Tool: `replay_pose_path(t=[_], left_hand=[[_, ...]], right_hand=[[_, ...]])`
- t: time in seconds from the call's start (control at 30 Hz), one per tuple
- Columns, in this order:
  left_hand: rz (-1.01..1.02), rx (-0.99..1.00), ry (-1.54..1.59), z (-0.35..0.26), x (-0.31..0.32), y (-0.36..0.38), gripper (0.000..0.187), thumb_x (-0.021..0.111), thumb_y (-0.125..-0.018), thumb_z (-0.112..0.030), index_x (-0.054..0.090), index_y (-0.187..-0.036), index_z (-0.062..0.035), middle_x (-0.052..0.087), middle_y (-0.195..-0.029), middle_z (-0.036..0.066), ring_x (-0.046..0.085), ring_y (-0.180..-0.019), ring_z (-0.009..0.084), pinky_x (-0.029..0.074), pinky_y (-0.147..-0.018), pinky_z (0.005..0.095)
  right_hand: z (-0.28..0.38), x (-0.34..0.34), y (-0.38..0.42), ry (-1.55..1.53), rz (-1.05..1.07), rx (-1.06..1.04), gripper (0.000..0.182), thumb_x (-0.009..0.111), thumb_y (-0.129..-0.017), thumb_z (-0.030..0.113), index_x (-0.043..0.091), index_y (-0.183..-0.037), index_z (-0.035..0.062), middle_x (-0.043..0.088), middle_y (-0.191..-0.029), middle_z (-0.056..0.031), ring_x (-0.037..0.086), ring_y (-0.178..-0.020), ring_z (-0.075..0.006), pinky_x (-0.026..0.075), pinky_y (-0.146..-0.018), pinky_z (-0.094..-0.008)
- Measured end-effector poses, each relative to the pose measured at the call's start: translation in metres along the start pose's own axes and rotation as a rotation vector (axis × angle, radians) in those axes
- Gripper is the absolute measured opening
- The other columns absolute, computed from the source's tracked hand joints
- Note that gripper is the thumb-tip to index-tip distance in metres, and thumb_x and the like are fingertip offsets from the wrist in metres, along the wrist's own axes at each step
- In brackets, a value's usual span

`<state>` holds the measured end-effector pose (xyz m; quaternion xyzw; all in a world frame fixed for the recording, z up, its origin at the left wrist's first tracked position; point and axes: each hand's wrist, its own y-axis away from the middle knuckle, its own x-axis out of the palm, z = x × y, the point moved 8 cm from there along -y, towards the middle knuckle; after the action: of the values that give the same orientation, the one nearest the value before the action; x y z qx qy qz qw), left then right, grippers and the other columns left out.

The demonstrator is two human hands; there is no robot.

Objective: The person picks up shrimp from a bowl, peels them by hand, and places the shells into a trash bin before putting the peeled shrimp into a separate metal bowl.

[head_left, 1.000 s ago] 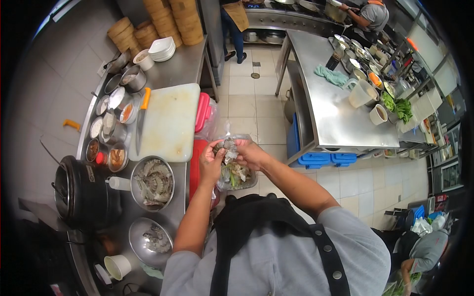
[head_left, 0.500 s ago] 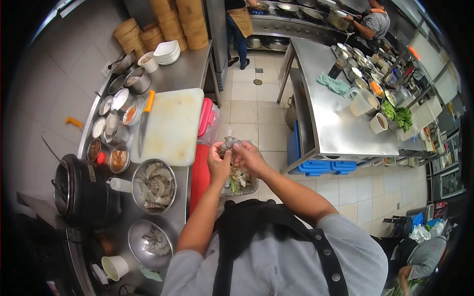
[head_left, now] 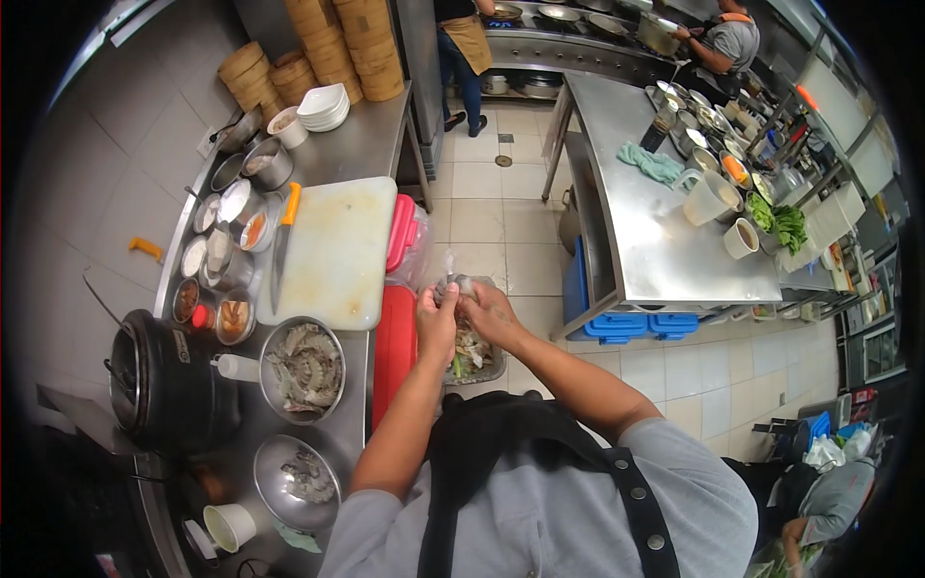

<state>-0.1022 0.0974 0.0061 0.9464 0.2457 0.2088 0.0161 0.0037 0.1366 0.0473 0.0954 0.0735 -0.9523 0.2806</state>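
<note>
A grey shrimp (head_left: pixel 457 282) is held between my two hands, over a bin of scraps (head_left: pixel 470 358) lined with a clear bag. My left hand (head_left: pixel 438 318) is closed on one side of the shrimp, and my right hand (head_left: pixel 487 313) is closed on the other. Part of the shrimp is hidden by my fingers. On the counter to the left, a steel bowl (head_left: pixel 302 412) holds many grey shrimp (head_left: pixel 306 366). Nearer to me, a second steel bowl (head_left: pixel 275 472) holds a smaller heap of shrimp (head_left: pixel 310 477).
A white cutting board (head_left: pixel 337 250) bears an orange-handled knife (head_left: pixel 282 246). Beside it stand ingredient containers and a black pot (head_left: pixel 178 376). A red lidded box (head_left: pixel 393 347) is below the counter edge. Across the aisle is a steel table (head_left: pixel 655 231). Other people work at the stove and lower right.
My hands have drawn closer together around the shrimp, and my left hand has moved slightly down and right. The shrimp is more covered by my fingers.
</note>
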Motion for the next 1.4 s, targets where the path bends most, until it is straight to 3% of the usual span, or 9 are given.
replay_pose_path(t=[0.33, 0.6, 0.67, 0.77, 0.97, 1.1, 1.23, 1.3, 1.4], left_hand=[[-0.027, 0.071, -0.072, -0.005, -0.002, -0.002, 0.03, 0.06, -0.094, -0.019, 0.055, -0.116, 0.0017, 0.063, -0.098, 0.004, 0.059, -0.09, 0.0102, 0.049, -0.078, 0.0261], [0.027, -0.027, 0.052, -0.015, 0.005, -0.003, 0.014, 0.06, -0.094, -0.019, 0.06, -0.094, -0.0045, 0.065, -0.083, 0.002, 0.061, -0.073, 0.0083, 0.048, -0.07, 0.0229], [0.047, -0.034, 0.08, -0.011, 0.005, -0.004, 0.013, 0.06, -0.094, -0.019, 0.06, -0.092, -0.0057, 0.065, -0.082, 0.002, 0.061, -0.073, 0.0084, 0.048, -0.068, 0.0226], [0.023, -0.055, 0.101, -0.002, 0.003, -0.003, 0.014, 0.059, -0.094, -0.019, 0.06, -0.088, -0.007, 0.065, -0.08, 0.002, 0.06, -0.071, 0.0085, 0.047, -0.066, 0.0225], [-0.153, -0.129, 0.131, 0.024, -0.015, -0.01, 0.016, 0.055, -0.096, -0.02, 0.059, -0.09, -0.0053, 0.062, -0.078, 0.003, 0.058, -0.067, 0.0119, 0.048, -0.063, 0.0268], [-0.12, -0.249, 0.209, 0.033, -0.032, -0.011, 0.018, 0.051, -0.097, -0.019, 0.058, -0.094, -0.0028, 0.06, -0.08, 0.005, 0.058, -0.067, 0.0153, 0.05, -0.06, 0.0318], [0.036, -0.259, 0.173, 0.028, -0.04, -0.005, 0.017, 0.05, -0.096, -0.016, 0.058, -0.096, -0.0011, 0.061, -0.082, 0.006, 0.059, -0.069, 0.0136, 0.051, -0.06, 0.0302], [0.03, -0.221, -0.115, 0.023, -0.046, 0.0, 0.014, 0.055, -0.093, -0.012, 0.058, -0.098, 0.001, 0.062, -0.081, 0.007, 0.06, -0.067, 0.0115, 0.051, -0.057, 0.026], [-0.004, -0.112, -0.253, 0.011, -0.053, 0.002, 0.02, 0.063, -0.089, -0.009, 0.059, -0.104, 0.0039, 0.064, -0.081, 0.007, 0.06, -0.064, 0.0099, 0.05, -0.054, 0.022]], right_hand=[[-0.005, -0.007, -0.007, -0.17, -0.11, 0.038, 0.026, 0.059, -0.09, 0.022, 0.063, -0.102, -0.0007, 0.067, -0.086, -0.0079, 0.059, -0.076, -0.0123, 0.048, -0.07, -0.0292], [0.011, -0.008, -0.002, -0.069, -0.072, 0.029, 0.02, 0.055, -0.089, 0.016, 0.062, -0.097, -0.0011, 0.063, -0.086, -0.0136, 0.06, -0.076, -0.0218, 0.046, -0.067, -0.0339], [0.021, -0.009, 0.001, 0.196, -0.114, -0.219, 0.016, 0.056, -0.089, 0.019, 0.062, -0.086, 0.0042, 0.055, -0.076, -0.0105, 0.055, -0.072, -0.0258, 0.044, -0.065, -0.0368], [0.019, -0.006, 0.007, 0.368, -0.101, -0.251, 0.013, 0.056, -0.089, 0.016, 0.061, -0.083, 0.0051, 0.053, -0.075, -0.0136, 0.054, -0.076, -0.0318, 0.043, -0.065, -0.0406], [0.03, 0.0, 0.014, 0.439, -0.136, -0.384, 0.009, 0.058, -0.087, 0.011, 0.063, -0.086, 0.004, 0.054, -0.077, -0.0138, 0.055, -0.075, -0.0328, 0.045, -0.066, -0.0415], [0.025, -0.003, 0.021, 0.364, -0.127, -0.34, 0.012, 0.059, -0.087, 0.013, 0.064, -0.088, 0.0027, 0.056, -0.077, -0.0146, 0.057, -0.075, -0.0321, 0.046, -0.067, -0.0404], [-0.014, -0.023, 0.019, 0.262, -0.092, -0.054, 0.022, 0.063, -0.085, 0.022, 0.065, -0.094, 0.0028, 0.059, -0.08, -0.0173, 0.058, -0.083, -0.0349, 0.046, -0.072, -0.04], [-0.03, -0.01, 0.017, 0.543, 0.141, 0.039, 0.023, 0.062, -0.087, 0.023, 0.066, -0.096, 0.0023, 0.06, -0.084, -0.0195, 0.059, -0.086, -0.0364, 0.047, -0.075, -0.0413], [-0.051, 0.001, 0.013, 0.616, 0.111, -0.081, 0.025, 0.061, -0.088, 0.023, 0.062, -0.099, 0.0006, 0.059, -0.083, -0.0207, 0.058, -0.088, -0.0378, 0.047, -0.076, -0.0441]])
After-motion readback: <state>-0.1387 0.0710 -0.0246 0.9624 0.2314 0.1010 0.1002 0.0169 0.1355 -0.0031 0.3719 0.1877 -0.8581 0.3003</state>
